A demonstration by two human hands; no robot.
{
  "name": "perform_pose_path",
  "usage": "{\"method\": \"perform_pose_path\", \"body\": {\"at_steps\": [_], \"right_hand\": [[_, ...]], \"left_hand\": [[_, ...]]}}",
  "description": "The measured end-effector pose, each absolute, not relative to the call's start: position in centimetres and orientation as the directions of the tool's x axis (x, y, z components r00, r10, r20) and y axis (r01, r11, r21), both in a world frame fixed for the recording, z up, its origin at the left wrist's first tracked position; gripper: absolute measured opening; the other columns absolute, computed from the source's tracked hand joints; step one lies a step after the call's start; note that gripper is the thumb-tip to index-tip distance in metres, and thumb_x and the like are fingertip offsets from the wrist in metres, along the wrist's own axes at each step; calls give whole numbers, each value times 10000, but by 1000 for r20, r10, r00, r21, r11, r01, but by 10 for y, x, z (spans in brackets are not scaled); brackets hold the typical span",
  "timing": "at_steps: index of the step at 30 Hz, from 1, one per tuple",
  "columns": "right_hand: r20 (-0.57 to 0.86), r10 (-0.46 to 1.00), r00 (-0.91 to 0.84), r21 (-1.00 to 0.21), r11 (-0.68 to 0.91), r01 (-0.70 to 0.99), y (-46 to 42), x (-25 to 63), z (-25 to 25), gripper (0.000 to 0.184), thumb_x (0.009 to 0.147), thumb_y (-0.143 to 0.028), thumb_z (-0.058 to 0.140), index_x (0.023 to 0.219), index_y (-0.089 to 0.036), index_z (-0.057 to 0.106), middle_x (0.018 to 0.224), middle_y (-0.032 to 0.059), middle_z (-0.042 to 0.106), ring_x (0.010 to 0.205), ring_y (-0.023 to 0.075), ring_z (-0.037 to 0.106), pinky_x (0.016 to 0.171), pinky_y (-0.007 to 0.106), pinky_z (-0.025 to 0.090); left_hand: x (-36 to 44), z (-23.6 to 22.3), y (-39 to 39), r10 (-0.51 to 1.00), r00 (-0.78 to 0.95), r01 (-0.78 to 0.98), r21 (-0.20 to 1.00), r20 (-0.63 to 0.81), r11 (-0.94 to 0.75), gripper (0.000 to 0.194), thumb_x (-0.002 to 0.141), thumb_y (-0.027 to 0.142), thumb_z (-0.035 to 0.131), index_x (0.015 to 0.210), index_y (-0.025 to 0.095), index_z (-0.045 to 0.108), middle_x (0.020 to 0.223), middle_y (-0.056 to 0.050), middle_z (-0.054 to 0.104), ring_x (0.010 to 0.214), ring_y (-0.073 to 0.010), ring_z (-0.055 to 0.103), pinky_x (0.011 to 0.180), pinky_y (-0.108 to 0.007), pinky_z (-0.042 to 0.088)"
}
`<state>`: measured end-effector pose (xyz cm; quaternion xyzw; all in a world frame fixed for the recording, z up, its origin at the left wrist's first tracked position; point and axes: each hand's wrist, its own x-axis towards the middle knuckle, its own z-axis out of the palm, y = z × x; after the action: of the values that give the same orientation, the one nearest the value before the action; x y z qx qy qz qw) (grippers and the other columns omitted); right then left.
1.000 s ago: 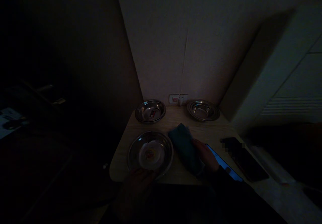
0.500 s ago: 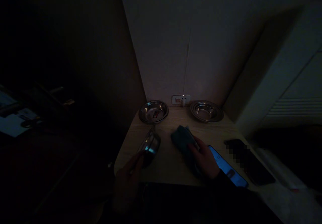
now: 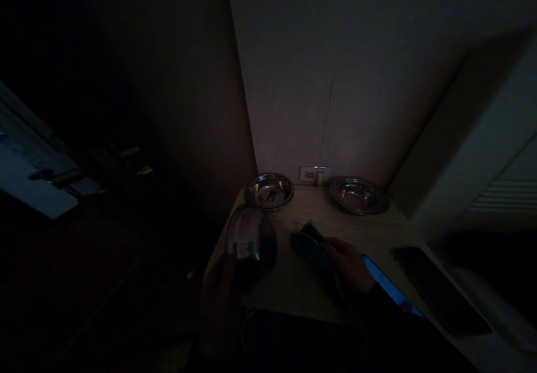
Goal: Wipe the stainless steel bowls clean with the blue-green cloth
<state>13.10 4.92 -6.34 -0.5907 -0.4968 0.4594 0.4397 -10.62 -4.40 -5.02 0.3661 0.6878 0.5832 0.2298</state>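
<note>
In dim light my left hand grips the near rim of a shiny metal bowl, tilted so that its rounded outside shows. My right hand is closed on a dark teal cloth, which hangs over the table to the right of the bowl. A gap separates cloth and bowl. Behind the held bowl, a metal dish with a small label inside sits at the back left of the table. At the back right rests a stack of metal dishes.
A lit phone lies beside my right forearm on the wooden table. Farther right is a dark flat object. A wall socket with a plug is just above the table's back edge. A door handle shows at left.
The bowl in my left hand has turned, now showing more of its outside. The cloth in my right hand has shifted and folded differently. The whole view has swung a little left.
</note>
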Motion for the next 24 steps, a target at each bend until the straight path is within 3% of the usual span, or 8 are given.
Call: {"method": "perform_pose_path", "body": {"at_steps": [4,9,16,18,24], "right_hand": [[-106,980,167,-993,-111,25,49,134,-50,407,607,-489,679,862,-174,727,857,55,730,854,256,660,758,339,502],[12,983,181,-997,-2,79,46,125,-46,409,662,-510,664,893,-178,731,911,58,727,940,273,641,848,377,477],[-63,959,278,-998,-65,-1,42,119,-49,476,648,-563,636,861,-146,723,858,84,727,859,283,650,744,369,514],[-9,963,270,-999,-19,34,36,118,-43,443,662,-547,634,853,-157,720,867,81,725,865,275,647,756,353,511],[143,985,94,-987,135,85,13,103,-33,343,775,-489,576,898,-198,710,857,60,723,743,225,665,649,304,539]], "left_hand": [[-104,-71,-50,744,-598,356,931,297,-85,400,633,453,681,971,240,679,1215,-84,619,1184,-338,510,987,-476,413],[-90,-82,-51,782,-485,486,864,392,-132,384,788,419,544,1129,254,603,1334,-68,529,1290,-320,398,1012,-502,379],[-97,-82,-53,826,-466,465,882,316,-74,367,793,421,549,1121,267,605,1273,-66,580,1244,-321,454,950,-487,446],[-97,-85,-51,825,-484,432,900,290,-63,355,798,436,541,1106,275,612,1238,-61,605,1203,-312,500,918,-472,476],[-77,-98,-43,840,-541,188,979,38,76,383,846,450,473,1157,259,590,1176,-73,644,1082,-272,600,804,-399,545]]}}
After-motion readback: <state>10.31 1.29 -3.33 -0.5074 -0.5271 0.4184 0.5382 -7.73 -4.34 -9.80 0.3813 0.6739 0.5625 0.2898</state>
